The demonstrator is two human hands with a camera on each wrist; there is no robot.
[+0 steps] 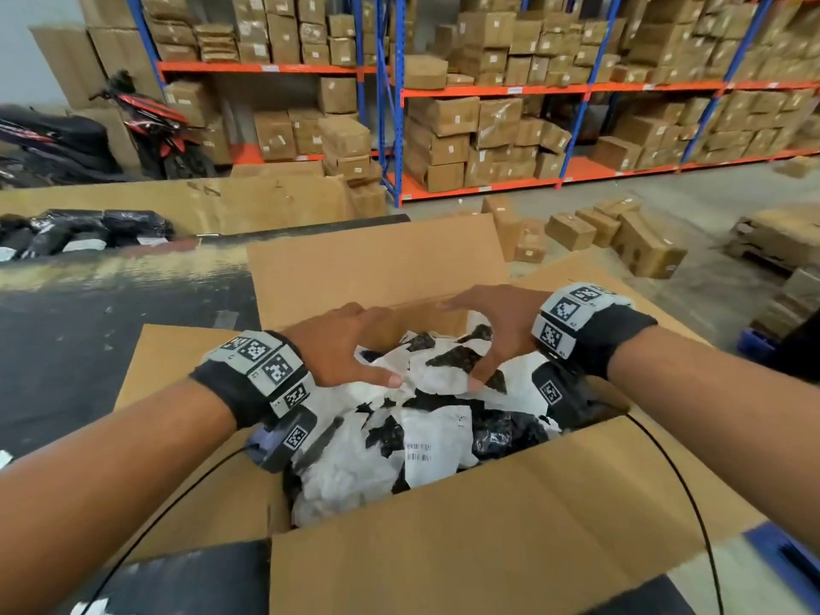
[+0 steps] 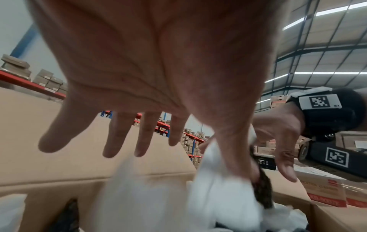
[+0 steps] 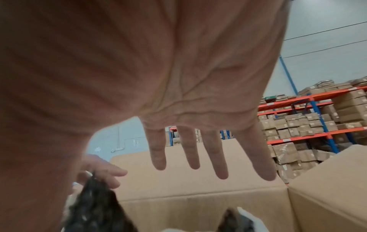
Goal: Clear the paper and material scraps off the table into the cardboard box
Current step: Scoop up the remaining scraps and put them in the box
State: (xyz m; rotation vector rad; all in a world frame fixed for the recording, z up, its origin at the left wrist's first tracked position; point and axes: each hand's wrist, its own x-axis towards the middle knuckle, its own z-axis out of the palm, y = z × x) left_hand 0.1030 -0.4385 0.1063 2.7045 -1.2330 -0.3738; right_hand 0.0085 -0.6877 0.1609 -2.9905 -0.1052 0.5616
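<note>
An open cardboard box (image 1: 488,526) stands in front of me, heaped with white and black paper and material scraps (image 1: 426,419). Both hands hover over the heap with fingers spread and straight. My left hand (image 1: 350,348) is on the left side of the pile, thumb tip touching white scraps (image 2: 208,196). My right hand (image 1: 488,330) is on the right side, thumb down on the scraps. In the left wrist view the left hand (image 2: 139,141) holds nothing. In the right wrist view the right hand (image 3: 208,160) holds nothing either, above a black scrap (image 3: 95,208).
The dark table (image 1: 88,348) stretches to the left with a few small white bits and black bags (image 1: 80,233) at its far end. A flat cardboard sheet (image 1: 199,201) stands behind it. Shelving racks (image 1: 488,91) full of cartons fill the background, with loose cartons (image 1: 621,237) on the floor.
</note>
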